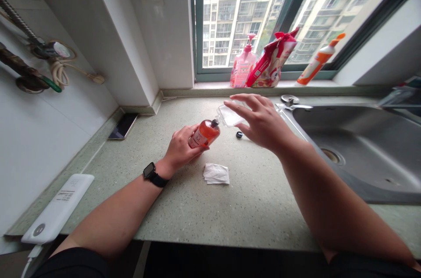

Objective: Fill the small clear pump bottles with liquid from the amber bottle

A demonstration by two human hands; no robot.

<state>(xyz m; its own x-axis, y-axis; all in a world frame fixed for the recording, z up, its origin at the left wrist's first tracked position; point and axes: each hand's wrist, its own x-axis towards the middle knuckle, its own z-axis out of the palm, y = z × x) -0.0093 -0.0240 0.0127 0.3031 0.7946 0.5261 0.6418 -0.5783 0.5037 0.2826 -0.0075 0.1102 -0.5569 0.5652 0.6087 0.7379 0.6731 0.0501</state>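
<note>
From here I see a white power bank (59, 208), then a dark phone (123, 126) by the wall. The left hand (184, 144) has its fingers wrapped around a tipped orange bottle (199, 138) above the counter (263, 208). A folded white tissue (216, 174) lies below. A clear bottle (230, 115) leans its neck to the orange one's top. A little black cap (239, 135) sits near the right hand (261, 122), whose fingers hold the clear bottle.

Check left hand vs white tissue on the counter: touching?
Apart. The head view shows a strip of bare counter between the left hand and the white tissue; that hand grips the orange bottle instead.
</note>
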